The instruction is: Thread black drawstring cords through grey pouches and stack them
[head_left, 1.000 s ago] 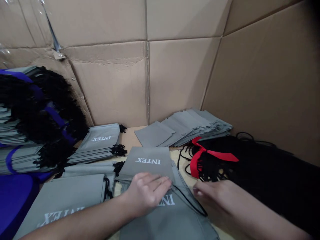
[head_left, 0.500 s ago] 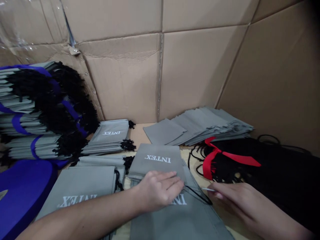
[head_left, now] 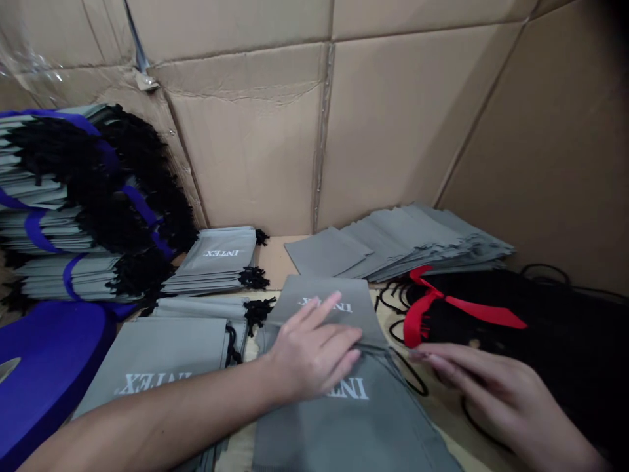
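Note:
My left hand (head_left: pixel 317 351) lies with fingers spread over a grey drawstring pouch (head_left: pixel 339 286) printed INTEX. Beneath it is a stack of larger-looking grey pouches (head_left: pixel 344 432) with the same print. At the right my right hand (head_left: pixel 496 393) pinches a thin metal needle, now mostly hidden by the fingers. A black cord (head_left: pixel 415 377) loops out from the pouch's right side near those fingertips. Another length of black cord (head_left: pixel 479 426) hangs below my right hand.
Black cords (head_left: pixel 555 347) tied with a red ribbon (head_left: pixel 484 311) lie at the right. Behind are loose grey pouches (head_left: pixel 393 242). At left are corded pouches (head_left: pixel 162 347), a small stack (head_left: pixel 216 252), bundles in blue ribbon (head_left: pixel 69 275) and a blue roll (head_left: pixel 49 367). Cardboard walls (head_left: pixel 255 144) enclose the back.
The fingers of my left hand have lifted and spread. My right hand has shifted slightly up and right, and the needle's exposed tip has mostly disappeared from sight. A cord now shows beneath that hand.

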`<state>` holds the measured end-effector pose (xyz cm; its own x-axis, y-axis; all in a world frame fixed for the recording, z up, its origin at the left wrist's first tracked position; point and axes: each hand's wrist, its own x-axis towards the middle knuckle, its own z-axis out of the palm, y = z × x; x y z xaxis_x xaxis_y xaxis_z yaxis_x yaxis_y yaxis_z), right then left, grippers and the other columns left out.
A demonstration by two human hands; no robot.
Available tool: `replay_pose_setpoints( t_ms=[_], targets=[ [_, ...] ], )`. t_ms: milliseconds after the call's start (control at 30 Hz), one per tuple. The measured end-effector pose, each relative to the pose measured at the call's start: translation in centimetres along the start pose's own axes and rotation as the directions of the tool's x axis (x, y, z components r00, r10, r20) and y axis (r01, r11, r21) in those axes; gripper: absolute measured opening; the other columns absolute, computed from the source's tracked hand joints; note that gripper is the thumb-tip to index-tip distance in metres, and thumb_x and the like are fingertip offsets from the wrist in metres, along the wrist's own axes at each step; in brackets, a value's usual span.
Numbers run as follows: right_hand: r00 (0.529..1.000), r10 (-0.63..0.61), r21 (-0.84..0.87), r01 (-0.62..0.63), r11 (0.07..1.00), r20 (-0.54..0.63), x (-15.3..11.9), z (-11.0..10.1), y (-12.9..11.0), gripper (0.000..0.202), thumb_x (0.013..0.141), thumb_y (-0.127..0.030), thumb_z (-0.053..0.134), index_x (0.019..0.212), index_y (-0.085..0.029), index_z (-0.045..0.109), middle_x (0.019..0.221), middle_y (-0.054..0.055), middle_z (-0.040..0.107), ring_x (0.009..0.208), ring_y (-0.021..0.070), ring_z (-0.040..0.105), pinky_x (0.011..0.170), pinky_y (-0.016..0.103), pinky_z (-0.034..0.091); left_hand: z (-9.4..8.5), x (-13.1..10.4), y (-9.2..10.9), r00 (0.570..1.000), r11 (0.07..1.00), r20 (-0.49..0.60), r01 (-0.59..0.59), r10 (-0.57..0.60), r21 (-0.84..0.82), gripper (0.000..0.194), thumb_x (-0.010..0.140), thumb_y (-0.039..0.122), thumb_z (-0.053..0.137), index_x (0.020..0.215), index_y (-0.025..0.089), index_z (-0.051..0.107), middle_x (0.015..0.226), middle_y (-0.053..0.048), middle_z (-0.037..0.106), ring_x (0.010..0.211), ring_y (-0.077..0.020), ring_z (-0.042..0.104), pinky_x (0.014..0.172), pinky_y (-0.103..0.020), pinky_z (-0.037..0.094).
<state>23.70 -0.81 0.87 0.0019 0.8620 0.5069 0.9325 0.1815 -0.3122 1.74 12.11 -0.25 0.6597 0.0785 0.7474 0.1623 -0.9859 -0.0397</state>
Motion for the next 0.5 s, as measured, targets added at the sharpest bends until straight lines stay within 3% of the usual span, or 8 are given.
replay_pose_setpoints(
  t_ms=[100,200,267,367,500],
  targets=[
    [0.951,0.289,0.214,-0.307,0.928,0.111,0.5,-1.3,1.0,0.030,0.086,-0.040,0.046,0.082,-0.019,0.068,0.063,0.006,0.065,0.054,0.0163,0.059,0.047,0.023,0.046,-0.3,0.3,-1.3,0.968,0.970,-0.057,0.244,-0.244,-0.006,0.021,0.085,0.024,0.050,0.103,0.017,0.058,0.104,-0.005,0.066,0.125,-0.0288,0.036,0.104,-0.061,0.017],
    [0.901,0.412,0.383,-0.433,0.816,0.139,1.0,-2.3,1.9,0.038,0.084,-0.046,0.047,0.068,-0.017,0.065,0.046,0.002,0.047,0.042,0.0122,0.044,0.039,0.024,0.033,0.3,0.4,-3.3,0.852,0.851,-0.105,0.488,-0.513,-0.195,0.019,0.085,0.029,0.051,0.100,0.019,0.057,0.106,-0.007,0.062,0.117,-0.0247,0.044,0.100,-0.050,0.032],
    [0.887,0.442,0.468,-0.451,0.760,0.137,1.2,-2.6,2.4,0.041,0.083,-0.049,0.047,0.066,-0.016,0.064,0.043,0.000,0.042,0.040,0.0109,0.039,0.039,0.024,0.029,1.0,0.3,-4.5,0.775,0.711,-0.024,0.567,-0.632,-0.416,0.021,0.085,0.032,0.050,0.099,0.017,0.057,0.101,-0.007,0.063,0.102,-0.0202,0.055,0.088,-0.037,0.045],
    [0.884,0.448,0.501,-0.450,0.739,0.133,1.5,-2.5,2.8,0.041,0.081,-0.050,0.048,0.068,-0.016,0.066,0.043,-0.001,0.042,0.041,0.0102,0.038,0.039,0.024,0.028,1.8,0.2,-5.3,0.702,0.477,0.125,0.592,-0.701,-0.650,0.021,0.082,0.032,0.054,0.091,0.014,0.058,0.087,-0.005,0.065,0.081,-0.0155,0.061,0.071,-0.025,0.049],
    [0.889,0.446,0.464,-0.440,0.769,0.104,1.6,-2.1,2.4,0.038,0.077,-0.053,0.053,0.080,-0.018,0.068,0.051,0.000,0.050,0.041,0.0100,0.040,0.036,0.022,0.031,1.6,0.3,-5.0,0.677,0.342,0.231,0.600,-0.699,-0.723,0.023,0.078,0.034,0.059,0.082,0.012,0.061,0.077,-0.002,0.064,0.072,-0.0130,0.058,0.065,-0.021,0.046]
  ],
)
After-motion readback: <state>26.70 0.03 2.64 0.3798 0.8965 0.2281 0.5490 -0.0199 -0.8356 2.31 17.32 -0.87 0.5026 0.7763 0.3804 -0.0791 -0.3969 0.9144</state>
